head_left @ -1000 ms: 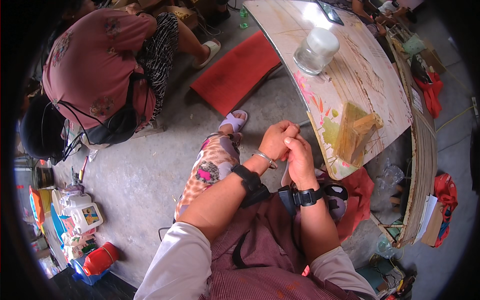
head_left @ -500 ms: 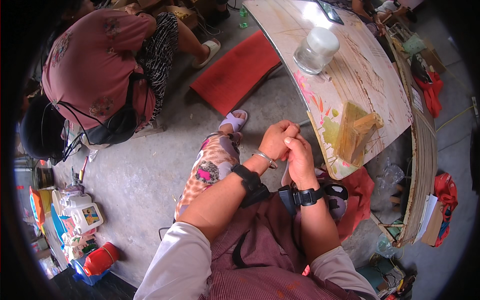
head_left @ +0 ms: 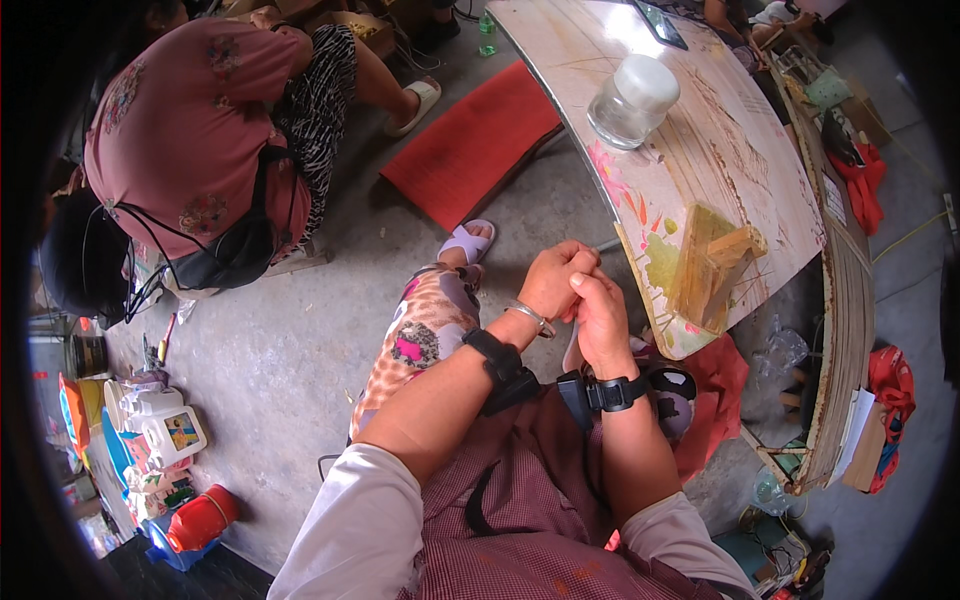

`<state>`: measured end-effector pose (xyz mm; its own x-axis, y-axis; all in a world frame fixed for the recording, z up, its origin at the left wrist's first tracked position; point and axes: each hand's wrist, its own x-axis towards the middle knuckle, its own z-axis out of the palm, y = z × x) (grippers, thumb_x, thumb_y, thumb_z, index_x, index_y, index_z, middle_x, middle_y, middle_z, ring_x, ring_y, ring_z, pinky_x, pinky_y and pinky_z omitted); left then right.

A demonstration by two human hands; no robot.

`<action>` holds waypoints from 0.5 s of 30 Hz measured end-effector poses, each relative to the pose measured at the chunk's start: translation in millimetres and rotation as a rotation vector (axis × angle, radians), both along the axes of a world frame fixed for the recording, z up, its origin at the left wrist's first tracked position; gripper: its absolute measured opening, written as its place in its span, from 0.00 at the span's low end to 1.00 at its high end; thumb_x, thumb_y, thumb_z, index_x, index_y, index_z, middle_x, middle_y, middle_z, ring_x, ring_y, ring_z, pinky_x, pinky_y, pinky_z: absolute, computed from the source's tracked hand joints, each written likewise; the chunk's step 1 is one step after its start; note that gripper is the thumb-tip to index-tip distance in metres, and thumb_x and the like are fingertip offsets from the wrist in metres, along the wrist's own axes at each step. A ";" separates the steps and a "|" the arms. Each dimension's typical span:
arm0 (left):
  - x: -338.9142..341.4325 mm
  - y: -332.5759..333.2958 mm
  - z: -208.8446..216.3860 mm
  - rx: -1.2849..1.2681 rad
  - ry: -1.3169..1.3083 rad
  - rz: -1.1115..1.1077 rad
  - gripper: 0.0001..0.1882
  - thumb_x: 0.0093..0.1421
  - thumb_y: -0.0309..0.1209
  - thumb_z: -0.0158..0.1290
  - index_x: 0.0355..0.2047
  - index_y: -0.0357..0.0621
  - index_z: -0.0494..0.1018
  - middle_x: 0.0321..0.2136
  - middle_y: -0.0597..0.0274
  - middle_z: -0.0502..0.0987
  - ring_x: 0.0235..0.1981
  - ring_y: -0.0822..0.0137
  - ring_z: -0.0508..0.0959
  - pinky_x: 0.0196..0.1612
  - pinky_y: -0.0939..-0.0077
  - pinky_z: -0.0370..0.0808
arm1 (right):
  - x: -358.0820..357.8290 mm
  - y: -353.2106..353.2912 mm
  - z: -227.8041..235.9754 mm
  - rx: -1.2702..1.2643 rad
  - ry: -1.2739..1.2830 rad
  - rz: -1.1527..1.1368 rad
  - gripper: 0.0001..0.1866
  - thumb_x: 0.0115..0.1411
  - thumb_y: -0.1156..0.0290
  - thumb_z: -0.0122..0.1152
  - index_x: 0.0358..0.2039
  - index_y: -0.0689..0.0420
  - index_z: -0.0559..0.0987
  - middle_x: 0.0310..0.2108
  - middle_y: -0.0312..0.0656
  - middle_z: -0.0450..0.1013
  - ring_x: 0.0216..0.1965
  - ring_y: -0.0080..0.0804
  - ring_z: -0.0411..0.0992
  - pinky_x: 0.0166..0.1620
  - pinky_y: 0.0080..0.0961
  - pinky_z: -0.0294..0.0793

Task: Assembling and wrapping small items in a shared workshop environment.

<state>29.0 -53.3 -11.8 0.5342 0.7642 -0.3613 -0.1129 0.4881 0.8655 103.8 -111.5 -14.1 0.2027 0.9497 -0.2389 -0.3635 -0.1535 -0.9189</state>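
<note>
head camera view: the left hand (head_left: 548, 285) and right hand (head_left: 602, 312) met just right of the frame's center, clasped and touching, their fingers folded and pressed together; whether anything was pinched between them could not be told. a wooden block (head_left: 697, 268), the object nearest the 2 hands, sat right of center on the near end of a pale, flower-printed table (head_left: 740, 170), apart from both. a clear jar (head_left: 618, 115) with a white lid (head_left: 650, 80) stood upright on the table toward the top of the frame, and a phone (head_left: 661, 24) lay near the upper edge. at upper left, a person (head_left: 190, 140) in a pink top bent forward; a red panel (head_left: 475, 145) showed at upper center, a white jug (head_left: 168, 428) at lower left.
</note>
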 end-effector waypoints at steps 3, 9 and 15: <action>-0.2 -0.5 1.9 0.002 -0.008 0.013 0.13 0.53 0.35 0.42 0.23 0.36 0.67 0.12 0.62 0.69 0.05 0.74 0.63 0.06 0.82 0.58 | -0.7 0.0 0.2 -0.013 -0.020 -0.010 0.12 0.49 0.62 0.48 0.26 0.58 0.71 0.19 0.33 0.64 0.20 0.19 0.60 0.23 0.16 0.58; 0.5 1.0 -2.7 0.004 0.016 -0.009 0.15 0.54 0.37 0.41 0.27 0.35 0.67 0.13 0.61 0.68 0.06 0.72 0.64 0.06 0.82 0.58 | -1.0 0.2 2.6 -0.007 0.014 -0.022 0.12 0.49 0.62 0.48 0.26 0.57 0.71 0.20 0.33 0.64 0.20 0.19 0.60 0.23 0.16 0.58; -0.1 -0.1 -2.4 0.028 0.016 -0.005 0.16 0.54 0.38 0.41 0.27 0.35 0.68 0.13 0.61 0.69 0.06 0.72 0.64 0.07 0.82 0.59 | -0.1 -0.5 1.8 0.003 -0.004 0.008 0.11 0.49 0.62 0.48 0.25 0.57 0.71 0.20 0.32 0.63 0.20 0.19 0.59 0.24 0.15 0.58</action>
<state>28.8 -53.4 -14.3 0.5325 0.7712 -0.3487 -0.0962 0.4645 0.8804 103.7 -112.0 -12.3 0.1964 0.9518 -0.2356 -0.3587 -0.1538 -0.9207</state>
